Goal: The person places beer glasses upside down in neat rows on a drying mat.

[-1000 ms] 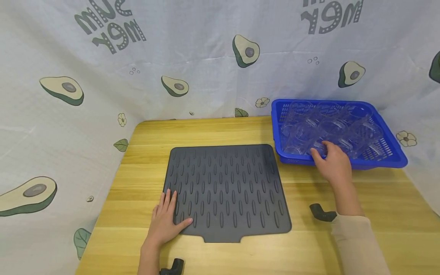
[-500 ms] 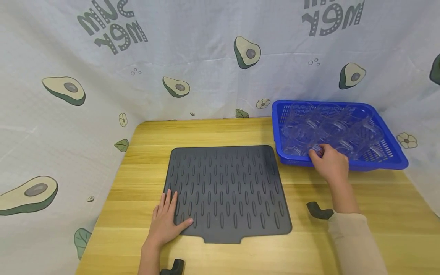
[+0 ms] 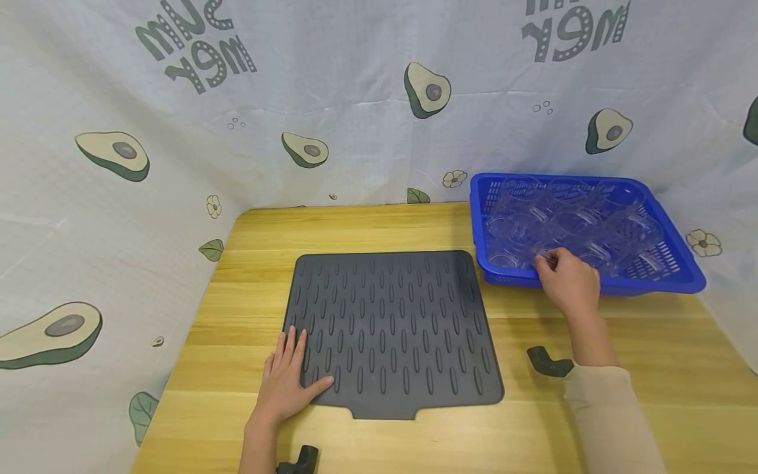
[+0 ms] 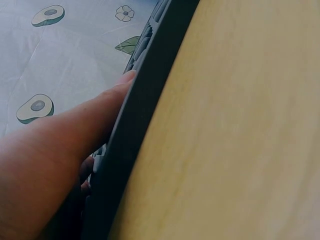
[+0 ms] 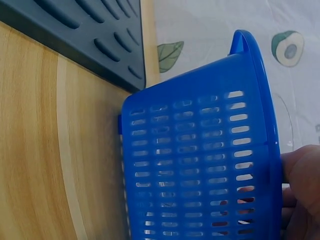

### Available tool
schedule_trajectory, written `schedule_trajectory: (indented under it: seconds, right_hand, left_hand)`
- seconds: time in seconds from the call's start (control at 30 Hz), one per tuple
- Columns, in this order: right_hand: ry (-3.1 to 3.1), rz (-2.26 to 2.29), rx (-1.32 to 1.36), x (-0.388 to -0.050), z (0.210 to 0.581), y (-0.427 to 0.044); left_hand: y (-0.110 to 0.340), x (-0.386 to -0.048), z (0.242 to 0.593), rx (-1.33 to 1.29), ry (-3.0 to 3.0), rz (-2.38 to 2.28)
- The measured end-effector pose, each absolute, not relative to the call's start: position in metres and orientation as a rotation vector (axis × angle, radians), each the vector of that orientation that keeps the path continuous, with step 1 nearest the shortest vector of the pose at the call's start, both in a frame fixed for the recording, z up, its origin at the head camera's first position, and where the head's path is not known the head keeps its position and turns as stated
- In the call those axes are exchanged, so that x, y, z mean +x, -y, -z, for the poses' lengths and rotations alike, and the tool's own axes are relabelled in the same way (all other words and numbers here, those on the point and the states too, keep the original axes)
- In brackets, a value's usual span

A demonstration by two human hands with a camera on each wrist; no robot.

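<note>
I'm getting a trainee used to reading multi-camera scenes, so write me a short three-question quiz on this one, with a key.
1. Fill in the colour: In the head view, the right hand is over the near rim of the ____ basket, which holds clear cups.

2. Multiple choice: What does the left hand rest on?
A) The patterned backdrop
B) The dark mat
C) The basket's rim

3. True or false: In the head view, the dark mat lies to the right of the basket.

Key: 1. blue; 2. B; 3. false, the mat lies to the left of the basket.
</note>
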State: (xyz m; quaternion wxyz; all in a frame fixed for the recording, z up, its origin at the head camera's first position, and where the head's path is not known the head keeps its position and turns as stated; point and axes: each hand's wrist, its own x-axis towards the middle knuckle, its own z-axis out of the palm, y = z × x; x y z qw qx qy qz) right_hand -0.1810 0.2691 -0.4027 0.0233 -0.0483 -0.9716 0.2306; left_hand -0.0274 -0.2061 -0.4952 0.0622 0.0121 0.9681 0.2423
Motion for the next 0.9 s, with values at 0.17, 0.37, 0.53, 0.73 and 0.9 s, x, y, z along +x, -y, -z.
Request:
schedule_trajectory:
  seconds: [0.17,0.37,0.53,0.73,0.9]
  right_hand:
    - [2.999,-0.698,-0.124,-0.182,0.403,-0.267]
    - [2.973,-0.704,-0.109,-0.182,0.403,-0.265]
    - [2.931,-0.757,-0.119,-0.181,0.404,-0.26]
    - [2.847,-0.832,-0.152,-0.181,0.405,-0.252]
    - [2.765,-0.879,-0.145,-0.182,0.407,-0.247]
  left_hand:
    - [0.206,-0.027,0.496,0.043,-2.928,-0.73]
    - [0.206,-0.027,0.494,0.037,-2.917,-0.748]
    - [0.206,-0.026,0.493,0.032,-2.91,-0.751]
    - [0.206,-0.027,0.494,0.031,-2.91,-0.742]
    - [0.207,-0.028,0.495,0.031,-2.91,-0.744]
